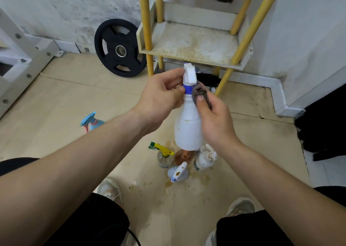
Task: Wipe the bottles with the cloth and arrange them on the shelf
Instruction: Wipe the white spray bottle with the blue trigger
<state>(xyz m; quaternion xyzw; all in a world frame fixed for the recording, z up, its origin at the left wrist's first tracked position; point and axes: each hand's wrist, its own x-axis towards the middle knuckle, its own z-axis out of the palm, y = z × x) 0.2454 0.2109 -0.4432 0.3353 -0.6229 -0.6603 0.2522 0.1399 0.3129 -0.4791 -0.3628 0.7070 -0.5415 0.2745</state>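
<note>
So, from my feed: the left hand (161, 98) grips the white spray bottle (188, 131) at the neck, with the thumb on the blue collar and the fingers curled just under the trigger head. The right hand (213, 122) pinches a dark grey cloth (201, 94) and presses it against the bottle's shoulder, right beside that collar. The bottle's upright in mid-air, in front of the shelf (194, 43) and well off the floor.

The stained shelf tier has yellow poles (147, 26) at its corners and a raised lip along the back. Its front edge faces me, with an open gap between the two front poles.

On the floor under the held bottle, four more stand bunched close: a yellow-trigger bottle (164, 157), an amber bottle (182, 157), a white pump bottle (204, 160) and a blue-tipped bottle (177, 172). A blue spray bottle (92, 123) sits well apart to the left, half hidden by the forearm. A black weight plate (118, 48) leans on the wall just beside the front-left pole. There's something black at the right edge, can't tell what.
</note>
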